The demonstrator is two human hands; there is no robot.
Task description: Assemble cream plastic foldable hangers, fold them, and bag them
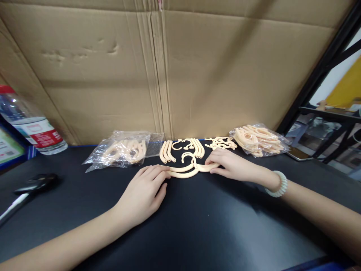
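Cream plastic hanger (184, 171), small and curved with a hook at its middle, lies flat on a black table (197, 229), at the centre and toward the far edge. The left hand (145, 194) rests palm down with fingers stretched out, and its fingertips touch the hanger's left arm without closing on it. The right hand (231, 166), with a pale bead bracelet (278, 184) at the wrist, pinches the hanger's right arm between thumb and fingers.

Just beyond lie loose curved pieces (168, 151) and a pile of small hooks (221, 143). A clear bag of parts (121, 152) sits far left, a second bag (261, 141) far right. A water bottle (31, 128) lies at the left edge. A cardboard wall (180, 75) stands behind.
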